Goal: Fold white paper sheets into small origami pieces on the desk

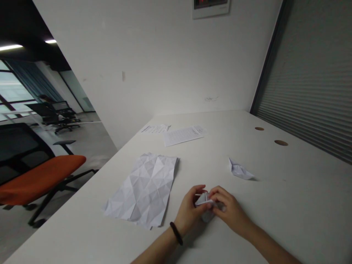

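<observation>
Between my two hands, over the near part of the white table (220, 242), is a small folded piece of white paper (202, 199). My left hand (191, 205), with a dark band at the wrist, pinches it from the left. From the right, my right hand (227, 209) grips the same paper, its thumb close to the left thumb. The fingers cover part of the folds. Farther off to the right lies a folded paper boat (240, 171), touched by neither hand. Left of my hands is a stack of creased white paper sheets (148, 187).
Printed sheets (183, 135) lie toward the back of the table, near the wall. Two round holes (281, 143) are cut in the tabletop at the right, beside a blind-covered partition (308, 80). An orange-seated chair (41, 176) stands beyond the left edge.
</observation>
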Demonstrator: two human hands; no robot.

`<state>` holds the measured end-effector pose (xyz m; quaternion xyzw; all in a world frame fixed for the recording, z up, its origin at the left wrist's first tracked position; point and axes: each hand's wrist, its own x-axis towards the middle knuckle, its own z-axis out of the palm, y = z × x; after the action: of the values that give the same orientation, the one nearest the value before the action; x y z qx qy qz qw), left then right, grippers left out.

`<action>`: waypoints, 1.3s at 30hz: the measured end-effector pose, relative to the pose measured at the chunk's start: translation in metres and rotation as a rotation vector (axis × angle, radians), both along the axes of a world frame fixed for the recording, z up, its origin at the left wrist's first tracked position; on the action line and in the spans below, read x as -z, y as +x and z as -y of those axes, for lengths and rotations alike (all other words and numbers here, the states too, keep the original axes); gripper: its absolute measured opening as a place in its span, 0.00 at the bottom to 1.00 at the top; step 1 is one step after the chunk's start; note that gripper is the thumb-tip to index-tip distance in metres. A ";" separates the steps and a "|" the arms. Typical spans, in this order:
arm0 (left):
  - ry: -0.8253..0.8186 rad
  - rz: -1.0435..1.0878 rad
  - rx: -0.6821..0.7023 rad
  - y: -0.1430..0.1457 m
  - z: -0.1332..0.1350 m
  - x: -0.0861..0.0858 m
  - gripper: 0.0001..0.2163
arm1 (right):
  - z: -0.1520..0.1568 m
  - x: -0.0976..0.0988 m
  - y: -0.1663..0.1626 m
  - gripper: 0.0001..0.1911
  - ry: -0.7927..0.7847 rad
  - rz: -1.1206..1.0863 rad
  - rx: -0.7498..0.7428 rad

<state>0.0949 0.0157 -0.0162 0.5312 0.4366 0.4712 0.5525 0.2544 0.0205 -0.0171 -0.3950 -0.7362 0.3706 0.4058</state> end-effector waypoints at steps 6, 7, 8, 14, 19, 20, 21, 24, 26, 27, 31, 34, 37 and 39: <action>0.017 0.271 -0.018 0.002 -0.001 -0.005 0.17 | 0.003 0.005 -0.008 0.14 -0.308 -0.330 0.037; 0.001 0.330 -0.010 0.003 -0.001 -0.006 0.17 | 0.004 0.006 -0.009 0.14 -0.335 -0.329 0.027; -0.017 0.383 0.000 0.003 -0.001 -0.006 0.17 | 0.004 0.006 -0.010 0.13 -0.338 -0.308 0.021; 0.019 0.348 0.055 0.001 -0.002 -0.009 0.11 | 0.006 -0.004 -0.008 0.06 -0.070 -0.180 0.138; 0.184 -0.086 -0.060 -0.005 -0.004 -0.011 0.11 | 0.003 -0.001 0.000 0.02 0.377 -0.011 0.119; 0.239 -0.189 -0.071 -0.006 -0.003 -0.010 0.11 | 0.002 0.001 0.002 0.04 0.444 0.040 0.089; 0.309 -0.299 -0.080 -0.006 -0.003 -0.009 0.10 | 0.001 0.002 0.004 0.06 0.501 0.102 0.063; 0.553 -0.615 -0.054 -0.006 -0.004 -0.006 0.07 | -0.002 0.005 0.007 0.07 0.615 0.332 0.016; 0.646 -0.736 0.027 -0.006 -0.004 -0.004 0.06 | -0.002 0.005 0.006 0.05 0.616 0.485 -0.010; 0.662 -0.763 0.079 -0.007 -0.005 -0.004 0.07 | -0.001 0.004 0.005 0.05 0.594 0.545 -0.020; 0.659 -0.787 0.294 -0.014 -0.005 -0.009 0.08 | 0.000 -0.001 0.003 0.07 0.428 0.576 -0.037; 0.642 -0.780 0.327 -0.020 -0.003 -0.014 0.12 | 0.000 -0.005 0.009 0.07 0.251 0.415 -0.087; 0.590 -0.774 0.269 -0.022 -0.003 -0.013 0.09 | -0.002 -0.005 0.015 0.04 0.045 0.244 -0.040; 0.506 -0.753 0.205 -0.019 -0.004 -0.010 0.09 | -0.004 -0.003 0.016 0.04 -0.046 0.177 0.036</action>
<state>0.0758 0.0201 -0.0066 0.8238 0.4233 0.2802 0.2522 0.2705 0.0247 -0.0139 -0.4485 -0.7533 0.3440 0.3363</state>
